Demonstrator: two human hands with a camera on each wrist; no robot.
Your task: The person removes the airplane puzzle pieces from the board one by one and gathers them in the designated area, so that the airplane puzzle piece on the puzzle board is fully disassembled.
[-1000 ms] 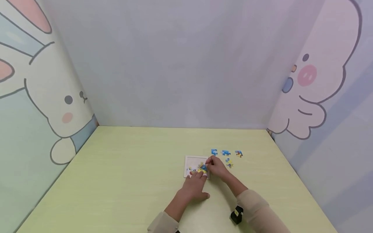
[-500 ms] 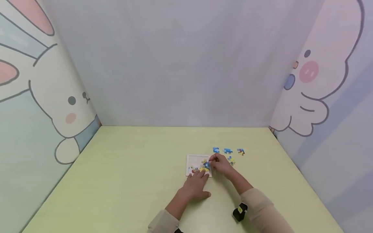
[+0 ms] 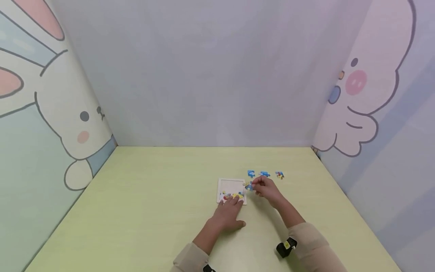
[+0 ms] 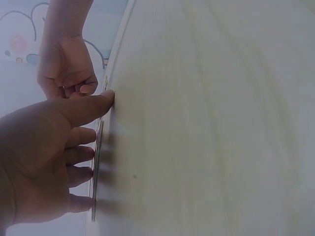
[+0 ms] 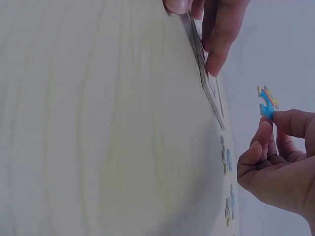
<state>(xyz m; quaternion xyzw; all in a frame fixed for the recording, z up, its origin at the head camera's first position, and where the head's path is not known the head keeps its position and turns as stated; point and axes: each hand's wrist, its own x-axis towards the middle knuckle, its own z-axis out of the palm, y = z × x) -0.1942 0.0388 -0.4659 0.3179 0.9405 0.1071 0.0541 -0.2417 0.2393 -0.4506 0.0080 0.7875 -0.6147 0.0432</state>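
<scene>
My right hand [image 3: 268,189] pinches a blue and yellow jigsaw puzzle piece [image 5: 267,102] between thumb and fingertip, held above the table in the right wrist view. In the head view that hand is just right of a white square puzzle frame [image 3: 218,190]. Several colourful pieces lie along the frame's lower part. My left hand [image 3: 227,217] rests with its fingers spread on the frame's near edge. In the left wrist view, the straight fingers touch the frame's thin edge [image 4: 98,169]. The piece under the left fingertips is partly hidden.
Beyond the right hand lie a small blue piece [image 3: 251,173], another blue piece [image 3: 264,173] and a multicoloured piece [image 3: 279,175]. The pale yellow table [image 3: 153,196] ends at a grey-lilac back wall [image 3: 210,75], with cartoon side panels.
My right hand has lifted the blue and yellow puzzle piece off the frame's right side and moved right with it. The left hand stays on the near edge.
</scene>
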